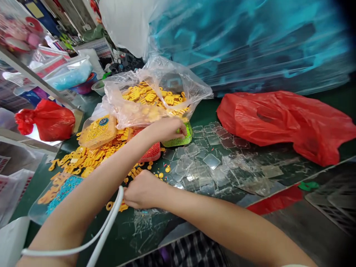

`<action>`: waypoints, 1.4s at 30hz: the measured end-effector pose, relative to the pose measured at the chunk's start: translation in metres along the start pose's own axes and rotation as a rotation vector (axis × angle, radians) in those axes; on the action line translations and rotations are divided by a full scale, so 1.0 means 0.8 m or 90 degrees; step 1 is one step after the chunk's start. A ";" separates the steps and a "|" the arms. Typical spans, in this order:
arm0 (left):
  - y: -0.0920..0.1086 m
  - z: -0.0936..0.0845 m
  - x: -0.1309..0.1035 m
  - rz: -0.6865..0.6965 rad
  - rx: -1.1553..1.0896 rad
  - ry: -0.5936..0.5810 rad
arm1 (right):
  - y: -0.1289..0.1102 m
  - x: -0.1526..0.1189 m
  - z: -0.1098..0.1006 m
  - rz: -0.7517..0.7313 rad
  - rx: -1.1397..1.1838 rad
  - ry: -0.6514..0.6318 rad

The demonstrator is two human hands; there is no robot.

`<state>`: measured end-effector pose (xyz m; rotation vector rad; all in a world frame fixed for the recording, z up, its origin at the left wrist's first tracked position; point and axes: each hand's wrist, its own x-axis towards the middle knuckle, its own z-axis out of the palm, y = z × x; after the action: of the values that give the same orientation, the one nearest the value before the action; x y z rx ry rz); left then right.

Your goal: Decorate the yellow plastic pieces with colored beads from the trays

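My left hand [176,128] reaches over a tub of small green beads [187,136], its bent fingertips together at the beads; whatever they pinch is too small to name. Lower down, my right hand [143,189] is a closed fist, knuckles up, beside yellow plastic pieces [89,161]; its fingertips and anything in them are hidden. A tub of red beads [151,152] is partly covered by my left forearm. To the left stand a tub of yellow beads [100,133] and one of blue beads [62,193]. Behind is a clear bag [122,111] full of yellow pieces.
Clear square plates [211,161] lie scattered across the green table [116,237]. A red plastic bag [278,115] rests at the right, before a large wrapped blue bundle [250,44]. White tubing [112,218] loops past my left forearm.
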<state>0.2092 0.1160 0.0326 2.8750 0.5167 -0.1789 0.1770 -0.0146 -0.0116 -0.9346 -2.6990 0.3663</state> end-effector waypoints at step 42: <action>0.066 0.137 -0.352 -0.364 -0.332 0.592 | 0.040 -0.087 -0.053 0.369 -0.199 -0.031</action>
<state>-0.0426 -0.0505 -0.0197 2.0763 1.2869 1.0742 0.2619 -0.0281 0.0068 -1.8207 -2.5187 0.0677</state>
